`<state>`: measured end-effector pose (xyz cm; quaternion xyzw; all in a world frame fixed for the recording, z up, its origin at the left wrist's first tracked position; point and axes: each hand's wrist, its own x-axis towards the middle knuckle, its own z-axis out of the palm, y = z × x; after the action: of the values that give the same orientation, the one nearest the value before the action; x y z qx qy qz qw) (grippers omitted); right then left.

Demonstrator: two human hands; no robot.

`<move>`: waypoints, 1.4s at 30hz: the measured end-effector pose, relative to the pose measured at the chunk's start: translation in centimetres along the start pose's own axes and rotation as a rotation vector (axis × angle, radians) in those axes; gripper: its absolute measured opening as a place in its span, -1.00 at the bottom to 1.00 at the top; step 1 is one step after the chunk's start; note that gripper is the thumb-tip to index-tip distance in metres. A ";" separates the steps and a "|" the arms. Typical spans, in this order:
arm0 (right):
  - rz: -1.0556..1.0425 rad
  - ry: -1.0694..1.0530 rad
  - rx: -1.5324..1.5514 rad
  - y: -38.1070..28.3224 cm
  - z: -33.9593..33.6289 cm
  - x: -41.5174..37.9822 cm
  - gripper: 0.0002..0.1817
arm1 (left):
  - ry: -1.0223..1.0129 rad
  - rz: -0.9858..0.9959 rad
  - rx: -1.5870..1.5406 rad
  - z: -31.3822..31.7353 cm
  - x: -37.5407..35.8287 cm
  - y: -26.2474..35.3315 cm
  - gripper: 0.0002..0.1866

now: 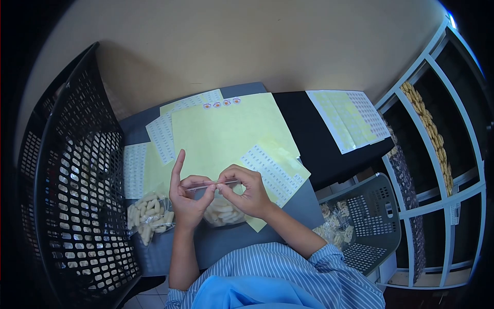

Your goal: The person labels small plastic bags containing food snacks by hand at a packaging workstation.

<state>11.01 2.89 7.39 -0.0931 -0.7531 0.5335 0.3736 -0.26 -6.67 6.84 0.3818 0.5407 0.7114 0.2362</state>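
Observation:
Both hands pinch the top edge of a clear plastic bag [224,213] filled with pale, finger-shaped pieces. My left hand [190,198] grips the folded edge between thumb and fingers, its index finger stretched upward. Close beside it, my right hand [246,191] is closed on the same edge, thumb tip almost touching the left thumb. The bag hangs below the hands, partly covered by them. A second clear bag [150,213] of the same pale pieces lies on the grey table to the left. Under and behind the hands is a large yellow sheet [226,129] with several round stickers along its top.
Sticker sheets [135,170] lie around the yellow one, another sheet [272,175] at right. More sheets [350,118] rest on a black surface. A tall dark basket [82,175] stands left, a lower basket [368,221] with bagged goods right, beside a shelf frame [437,206].

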 end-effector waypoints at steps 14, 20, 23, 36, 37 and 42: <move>0.123 0.482 -0.822 1.9 -8.2 -5.5 -0.67 | -0.240 -0.307 -0.190 3.0 -0.9 -2.6 -0.86; 0.375 0.565 -1.022 3.3 -11.7 -9.5 -0.75 | -0.309 -0.404 -0.279 3.5 -1.5 -4.0 -0.88; 0.406 0.585 -0.973 4.2 -12.4 -10.0 -0.77 | -0.508 -0.470 -0.214 3.7 -1.8 -3.7 -0.88; 0.387 0.603 -1.060 3.8 -11.6 -8.7 -0.83 | -0.613 -0.592 -0.297 5.1 -2.9 -3.5 -0.86; 0.387 0.603 -1.061 4.0 -11.7 -8.9 -0.83 | -0.625 -0.602 -0.303 5.2 -3.0 -3.5 -0.86; 0.443 0.583 -1.013 4.8 -12.0 -9.4 -0.79 | -0.609 -0.555 -0.285 4.9 -2.7 -3.5 -0.87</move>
<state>24.37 8.62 0.62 -0.5544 -0.7424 0.1278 0.3538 4.98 -4.70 3.32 0.3782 0.4250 0.5433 0.6174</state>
